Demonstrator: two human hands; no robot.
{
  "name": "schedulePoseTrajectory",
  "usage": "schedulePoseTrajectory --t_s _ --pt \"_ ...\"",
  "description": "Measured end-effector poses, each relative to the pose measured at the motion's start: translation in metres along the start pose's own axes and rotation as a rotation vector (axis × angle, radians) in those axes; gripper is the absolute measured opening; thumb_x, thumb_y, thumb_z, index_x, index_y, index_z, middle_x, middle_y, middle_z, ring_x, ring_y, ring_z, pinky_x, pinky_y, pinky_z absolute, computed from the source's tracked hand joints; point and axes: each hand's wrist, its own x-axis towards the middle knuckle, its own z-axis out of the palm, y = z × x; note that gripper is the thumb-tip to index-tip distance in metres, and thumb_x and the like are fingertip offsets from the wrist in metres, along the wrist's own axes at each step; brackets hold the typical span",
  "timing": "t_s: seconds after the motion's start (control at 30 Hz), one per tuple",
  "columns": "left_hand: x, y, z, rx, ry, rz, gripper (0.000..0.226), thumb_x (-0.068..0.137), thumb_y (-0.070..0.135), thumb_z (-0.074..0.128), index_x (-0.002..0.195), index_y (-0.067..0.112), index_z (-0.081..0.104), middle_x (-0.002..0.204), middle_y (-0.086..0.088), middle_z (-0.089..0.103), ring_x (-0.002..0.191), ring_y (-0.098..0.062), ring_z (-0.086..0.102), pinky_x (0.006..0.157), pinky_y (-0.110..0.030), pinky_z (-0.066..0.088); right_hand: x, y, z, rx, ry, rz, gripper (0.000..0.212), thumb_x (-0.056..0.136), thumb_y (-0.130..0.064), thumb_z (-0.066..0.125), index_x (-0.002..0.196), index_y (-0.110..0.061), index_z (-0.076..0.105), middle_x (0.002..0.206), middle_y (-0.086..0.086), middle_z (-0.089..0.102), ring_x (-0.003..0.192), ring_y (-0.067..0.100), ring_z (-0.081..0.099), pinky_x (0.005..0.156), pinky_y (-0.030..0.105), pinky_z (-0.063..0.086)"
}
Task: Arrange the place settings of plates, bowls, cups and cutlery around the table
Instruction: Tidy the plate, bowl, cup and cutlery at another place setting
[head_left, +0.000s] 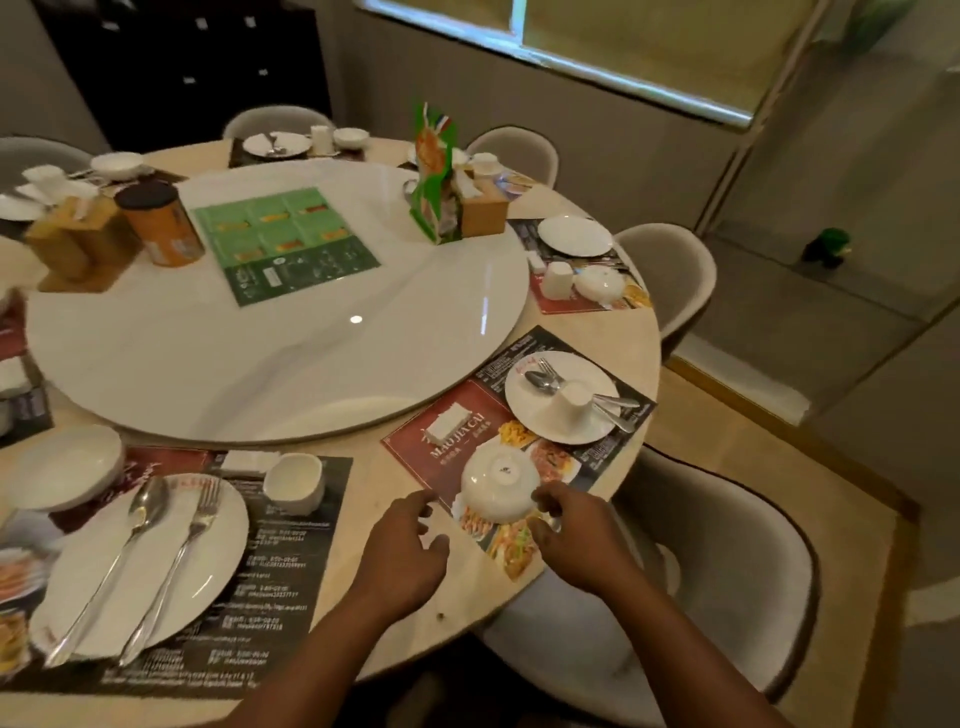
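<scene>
Head view: the white bowl (498, 483) sits upside down (maybe to keep dust out) on the red mat (408, 441), lower middle of the frame. Right hand (571, 535) pinches its rim, likely to slide it. Left hand (410, 545) hovers beside, loose, holding nothing.

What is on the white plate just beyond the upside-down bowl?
A white cup sits on a spoon and a fork lying across the plate. Their heads and handles stick out; the cup hides their middles and anything beneath it.
</scene>
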Motion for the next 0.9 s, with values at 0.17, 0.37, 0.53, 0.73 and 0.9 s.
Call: schedulePoseTrajectory --t_s 0.17,0.37,0.53,0.73,0.9 --pt "0.040 0.006 0.011 -0.055 0.072 -0.053 0.054 0.086 0.023 0.069 0.136 0.026 0.048 0.126 0.005 0.058 0.102 -0.009 0.057 0.080 -0.020 0.046 0.050 -0.009 -0.002 -0.093 -0.002 -0.140 0.031 0.089 -0.031 0.065 0.119 -0.025 0.062 0.116 -0.009 0.064 0.108 0.009 0.058 0.092 0.025 0.049" --pt "0.085 0.021 0.017 -0.113 0.168 -0.111 0.048 0.084 0.021 0.073 0.129 0.019 0.055 0.120 0.005 0.060 0.093 -0.008 0.057 0.066 -0.009 0.040 0.120 -0.033 -0.005 -0.328 0.003 -0.332 0.030 0.093 -0.027 0.059 0.122 -0.028 0.060 0.123 -0.006 0.060 0.110 0.018 0.053 0.091 0.033 0.047" --pt "0.111 0.036 0.013 -0.187 0.227 -0.145 0.031 0.084 0.016 0.071 0.110 0.025 0.057 0.093 0.012 0.055 0.071 0.010 0.045 0.059 -0.006 0.033 0.190 -0.051 0.004 -0.526 -0.069 -0.510 0.048 0.083 -0.022 0.069 0.129 -0.026 0.057 0.127 0.003 0.059 0.112 0.026 0.052 0.089 0.038 0.049" --pt "0.131 0.038 0.026 -0.221 0.278 -0.231 0.034 0.083 0.015 0.071 0.097 0.034 0.047 0.079 0.027 0.048 0.073 0.009 0.047 0.062 -0.009 0.035 0.237 -0.058 0.033 -0.731 -0.250 -0.693 0.070 0.075 -0.031 0.075 0.139 -0.026 0.047 0.125 0.010 0.058 0.118 0.031 0.050 0.098 0.041 0.039" --pt "0.140 0.038 0.041 -0.215 0.359 -0.313 0.048 0.079 0.028 0.076 0.124 0.030 0.058 0.109 0.010 0.066 0.098 -0.012 0.063 0.078 -0.022 0.047 0.247 -0.056 0.032 -0.766 -0.299 -0.770 0.053 0.079 -0.028 0.072 0.128 -0.019 0.056 0.127 0.013 0.053 0.121 0.033 0.047 0.106 0.043 0.031"
